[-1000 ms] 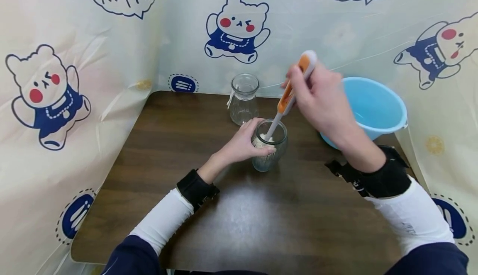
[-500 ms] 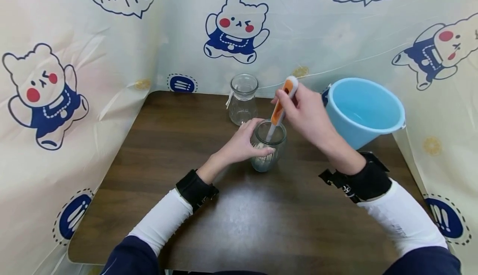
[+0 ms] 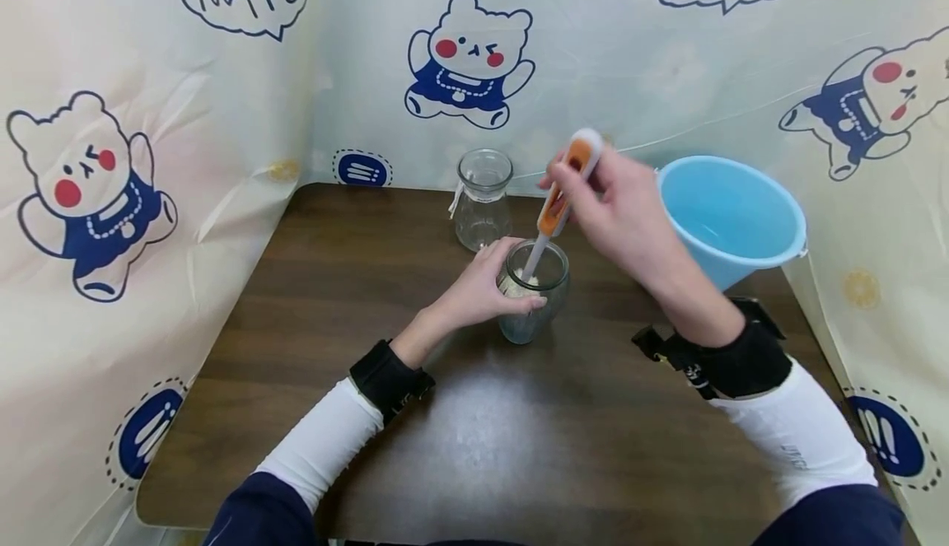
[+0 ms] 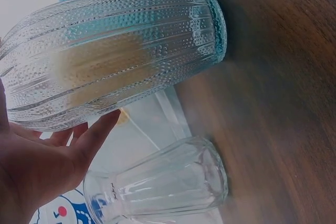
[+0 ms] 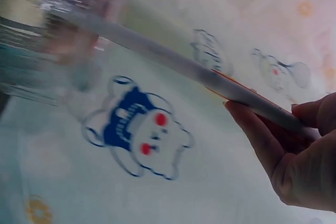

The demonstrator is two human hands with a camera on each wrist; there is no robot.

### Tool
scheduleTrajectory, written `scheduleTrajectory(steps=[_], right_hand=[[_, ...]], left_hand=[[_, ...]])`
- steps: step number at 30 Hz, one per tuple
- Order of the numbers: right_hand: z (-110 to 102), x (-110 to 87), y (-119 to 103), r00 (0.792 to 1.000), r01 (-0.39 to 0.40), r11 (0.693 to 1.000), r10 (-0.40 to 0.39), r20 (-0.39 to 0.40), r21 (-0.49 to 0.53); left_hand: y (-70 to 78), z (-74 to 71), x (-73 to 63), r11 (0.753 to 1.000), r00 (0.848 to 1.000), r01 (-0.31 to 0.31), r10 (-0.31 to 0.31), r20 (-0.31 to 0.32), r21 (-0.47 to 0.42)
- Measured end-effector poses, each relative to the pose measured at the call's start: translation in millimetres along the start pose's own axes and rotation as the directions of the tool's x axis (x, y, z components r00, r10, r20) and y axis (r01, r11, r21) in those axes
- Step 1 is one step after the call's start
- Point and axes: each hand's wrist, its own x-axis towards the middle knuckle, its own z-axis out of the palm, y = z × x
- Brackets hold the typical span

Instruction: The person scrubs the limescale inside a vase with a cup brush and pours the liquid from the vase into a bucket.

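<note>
My left hand point(image 3: 485, 287) grips a ribbed, dimpled glass jar point(image 3: 523, 328) round its side, thumb at the front. In my right hand point(image 3: 626, 212) is a bottle brush with an orange and white handle point(image 3: 556, 208), pinched between thumb and fingers. Its grey-white shaft slants down through the mouth of the jar. Inside, the pale cream brush head point(image 4: 105, 66) shows blurred through the glass in the left wrist view. The right wrist view has the brush shaft point(image 5: 157, 59) running from the fingers towards the blurred jar.
A second, clear glass bottle point(image 3: 483, 212) with a string round its neck stands just behind the jar. To the right, a light blue bucket point(image 3: 741, 262) is partly behind my right forearm. A patterned curtain point(image 3: 356, 77) borders the brown wooden table point(image 3: 311, 315).
My right hand has pushed the brush down into the jar, then drawn it partly up again, its cream head showing near the mouth. The left hand keeps its grip on the jar.
</note>
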Motion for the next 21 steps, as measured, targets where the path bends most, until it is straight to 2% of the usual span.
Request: scheduleTrajectory(steps=[3,5,10,13,21], right_hand=[[11,-4.3,12,0.998,-0.004,1.0,0.005,0.061,-0.01],[9,-4.0,10,0.997,0.022,1.0,-0.021,0.068,-0.013],[-15,2.4,-15,0.993,0.114,0.993,-0.114,-0.02,-0.035],[-22,2.2,-21,0.991,0.127,0.99,-0.129,-0.046,-0.055],[-1,-4.9,8,0.995,0.095,0.99,-0.094,0.019,-0.103]], left_hand=[[0.0,0.5,-0.8,1.0,1.0,-0.001,0.001,0.008,-0.013],[0.4,0.0,-0.6,1.0,1.0,-0.008,0.008,0.006,-0.016],[-0.1,-1.5,0.8,1.0,1.0,-0.022,0.022,-0.012,-0.007],[-0.8,-1.6,0.9,1.0,1.0,-0.019,0.019,-0.011,-0.008],[0.5,1.3,-0.2,1.0,1.0,-0.013,0.013,0.006,-0.012]])
